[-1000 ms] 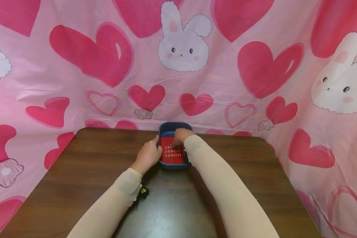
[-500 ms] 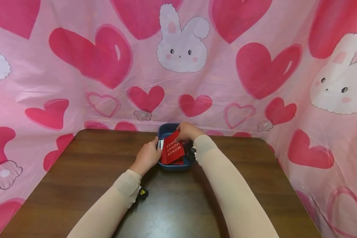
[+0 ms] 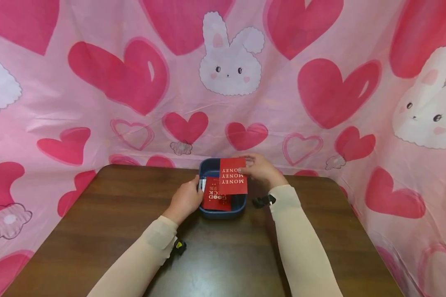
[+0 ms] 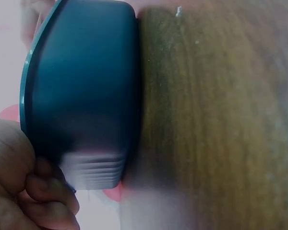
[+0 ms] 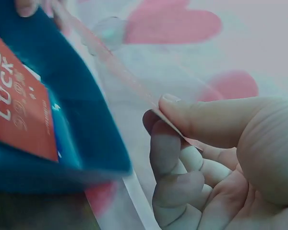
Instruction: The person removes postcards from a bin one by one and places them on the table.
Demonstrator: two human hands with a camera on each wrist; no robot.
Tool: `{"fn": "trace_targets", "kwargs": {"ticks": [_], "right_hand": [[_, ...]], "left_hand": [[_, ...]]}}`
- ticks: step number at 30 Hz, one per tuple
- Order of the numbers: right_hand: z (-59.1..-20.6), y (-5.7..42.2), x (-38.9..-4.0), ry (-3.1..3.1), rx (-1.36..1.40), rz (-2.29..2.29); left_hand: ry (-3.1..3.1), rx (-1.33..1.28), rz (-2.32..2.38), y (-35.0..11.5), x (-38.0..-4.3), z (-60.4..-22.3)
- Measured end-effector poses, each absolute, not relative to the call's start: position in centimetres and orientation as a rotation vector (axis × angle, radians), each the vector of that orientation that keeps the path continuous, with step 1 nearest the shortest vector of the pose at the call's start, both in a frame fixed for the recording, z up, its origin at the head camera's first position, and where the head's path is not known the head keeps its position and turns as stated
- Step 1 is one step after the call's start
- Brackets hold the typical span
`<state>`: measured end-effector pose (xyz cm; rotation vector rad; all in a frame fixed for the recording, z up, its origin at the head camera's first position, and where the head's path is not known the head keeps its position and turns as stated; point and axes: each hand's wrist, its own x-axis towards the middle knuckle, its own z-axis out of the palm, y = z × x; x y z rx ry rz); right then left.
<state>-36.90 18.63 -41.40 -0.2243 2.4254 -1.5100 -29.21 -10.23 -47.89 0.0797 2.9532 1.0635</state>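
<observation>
A dark blue tray (image 3: 223,213) sits on the brown table (image 3: 115,231) near its far edge. My left hand (image 3: 186,200) grips the tray's left rim; the left wrist view shows its fingers (image 4: 43,191) curled against the tray's blue wall (image 4: 81,96). My right hand (image 3: 258,168) pinches a red envelope (image 3: 233,181) printed MONEY by its right edge and holds it lifted over the tray's right half. In the right wrist view the envelope (image 5: 110,67) shows edge-on between thumb and fingers (image 5: 182,139). A second red envelope (image 3: 214,199), printed GOOD LUCK (image 5: 19,105), lies in the tray.
A pink cloth with hearts and rabbits (image 3: 230,62) hangs behind the table and along both sides. Black wrist-camera straps show at the left cuff (image 3: 179,246) and the right cuff (image 3: 263,201).
My right hand has lifted the MONEY envelope out of the tray and moved it up and to the right, uncovering the GOOD LUCK envelope below. My left hand has stayed on the tray's rim.
</observation>
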Motion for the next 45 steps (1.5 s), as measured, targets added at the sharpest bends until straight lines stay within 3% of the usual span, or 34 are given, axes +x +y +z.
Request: {"fn": "trace_targets", "kwargs": {"ticks": [9, 18, 27, 45], "right_hand": [[-43.8, 24.9, -35.9, 2.273, -0.147, -1.763], [-45.9, 28.2, -35.7, 2.323, -0.047, -1.727], [-48.1, 27.3, -36.4, 2.434, -0.024, -1.44], [-48.6, 24.9, -36.4, 2.713, -0.008, -1.076]], "left_hand": [[2.993, 0.105, 0.995, -10.3, -28.8, -47.8], [2.958, 0.077, 1.016, -10.7, -28.9, -47.5], [2.956, 0.056, 1.009, -11.0, -29.0, -47.4], [2.945, 0.058, 0.995, -10.6, -29.1, -47.4]]}}
